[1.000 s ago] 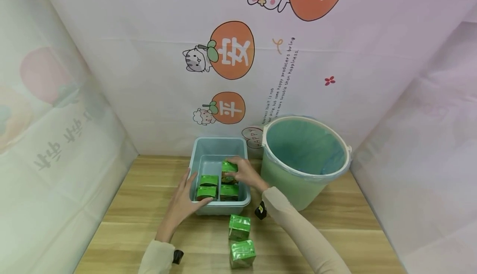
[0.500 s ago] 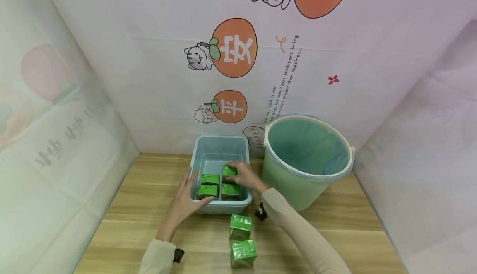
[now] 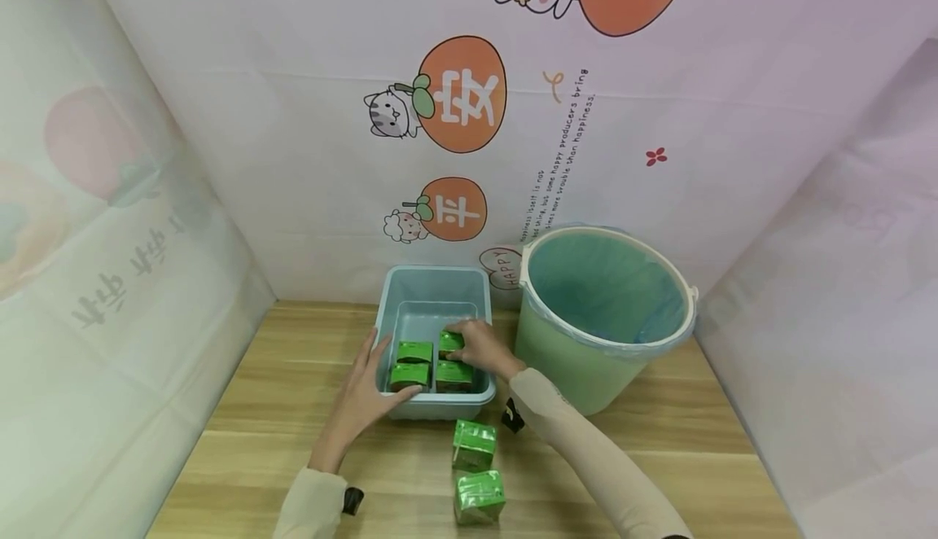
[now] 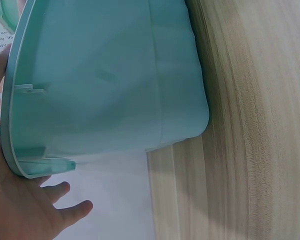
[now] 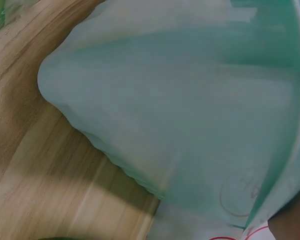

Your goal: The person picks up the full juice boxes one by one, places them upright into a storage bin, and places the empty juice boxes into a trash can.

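A pale blue plastic bin point(image 3: 436, 269) stands against the back wall. My right hand point(image 3: 485, 348) reaches inside and pinches a small green box point(image 3: 450, 343), set low in the right column behind another green box point(image 3: 453, 374). Two more green boxes, a rear one point(image 3: 414, 351) and a front one point(image 3: 409, 374), sit in the left column. My left hand point(image 3: 364, 388) rests on the bin's front left corner, fingers spread along the rim. In the left wrist view, straight fingers point(image 4: 72, 214) extend past the rim. The right wrist view mostly shows the bin's outer wall point(image 5: 155, 100).
On the wooden table point(image 3: 249, 409), two green boxes stand in front of the bin, a nearer one point(image 3: 479, 497) and a farther one point(image 3: 474, 444). A light green bucket point(image 3: 572, 368) with a bag liner stands right of the bin. Printed cloth walls enclose the table.
My right hand has lowered the green box into the right column, behind the front box. My left hand stays at the bin's corner. The head view has shifted slightly.
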The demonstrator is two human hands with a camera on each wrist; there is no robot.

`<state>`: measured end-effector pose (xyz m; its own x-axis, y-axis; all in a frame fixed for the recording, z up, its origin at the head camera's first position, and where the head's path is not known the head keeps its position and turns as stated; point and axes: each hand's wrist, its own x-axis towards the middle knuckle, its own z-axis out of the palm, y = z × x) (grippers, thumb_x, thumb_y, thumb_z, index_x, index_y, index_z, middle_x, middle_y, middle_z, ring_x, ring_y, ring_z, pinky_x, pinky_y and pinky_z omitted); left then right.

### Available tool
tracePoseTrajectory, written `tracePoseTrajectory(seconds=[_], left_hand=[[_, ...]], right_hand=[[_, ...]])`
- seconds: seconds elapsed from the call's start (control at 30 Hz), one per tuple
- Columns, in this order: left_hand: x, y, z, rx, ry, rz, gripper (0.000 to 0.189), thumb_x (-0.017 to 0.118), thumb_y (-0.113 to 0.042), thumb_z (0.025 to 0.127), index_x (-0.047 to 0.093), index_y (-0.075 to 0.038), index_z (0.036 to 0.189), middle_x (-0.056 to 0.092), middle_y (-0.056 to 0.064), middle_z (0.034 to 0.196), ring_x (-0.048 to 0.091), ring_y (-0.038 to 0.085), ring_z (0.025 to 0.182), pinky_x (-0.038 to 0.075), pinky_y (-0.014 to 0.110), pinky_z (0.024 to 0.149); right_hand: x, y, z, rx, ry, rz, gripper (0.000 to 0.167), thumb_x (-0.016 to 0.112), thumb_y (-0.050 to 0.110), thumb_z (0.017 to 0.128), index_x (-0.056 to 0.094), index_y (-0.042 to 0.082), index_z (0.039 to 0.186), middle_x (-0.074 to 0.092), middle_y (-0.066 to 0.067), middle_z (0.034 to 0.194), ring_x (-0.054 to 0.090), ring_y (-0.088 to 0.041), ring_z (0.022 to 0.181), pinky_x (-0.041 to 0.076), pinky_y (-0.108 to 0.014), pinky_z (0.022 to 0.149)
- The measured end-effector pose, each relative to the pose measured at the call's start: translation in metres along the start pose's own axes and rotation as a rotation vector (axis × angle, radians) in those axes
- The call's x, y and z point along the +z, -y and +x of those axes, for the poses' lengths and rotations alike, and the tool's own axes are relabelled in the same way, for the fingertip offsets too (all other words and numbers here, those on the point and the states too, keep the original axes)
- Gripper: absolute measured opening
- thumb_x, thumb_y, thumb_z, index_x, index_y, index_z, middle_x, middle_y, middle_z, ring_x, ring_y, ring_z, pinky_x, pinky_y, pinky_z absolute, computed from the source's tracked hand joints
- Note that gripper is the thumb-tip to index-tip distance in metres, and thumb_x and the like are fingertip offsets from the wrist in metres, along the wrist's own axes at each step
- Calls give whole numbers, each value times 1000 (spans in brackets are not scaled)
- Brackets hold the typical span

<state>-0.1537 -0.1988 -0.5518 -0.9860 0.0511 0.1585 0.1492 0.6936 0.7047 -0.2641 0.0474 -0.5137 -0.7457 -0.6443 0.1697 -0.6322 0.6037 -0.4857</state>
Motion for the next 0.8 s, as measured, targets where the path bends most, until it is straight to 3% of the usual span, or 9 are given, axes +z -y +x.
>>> tracePoseTrajectory(seconds=[0.4,0.8], left_hand=[[1,1,0,0,-1,13,108,82,-62,85,29,-20,169,2,4,178,23,52,155,32,80,109],[2,1,0,5,-7,16,108,83,-62,85,31,-18,168,4,4,178,24,52,154,33,81,109]], right_hand=[[6,0,4,73,16,-92,47,89,10,87,73,-1,130,74,-18,126,72,-34,114,60,-44,92],[8,-3,5,41,30,-158,46,89,10,87,74,1,129,75,-14,124,73,-31,111,61,-42,89]])
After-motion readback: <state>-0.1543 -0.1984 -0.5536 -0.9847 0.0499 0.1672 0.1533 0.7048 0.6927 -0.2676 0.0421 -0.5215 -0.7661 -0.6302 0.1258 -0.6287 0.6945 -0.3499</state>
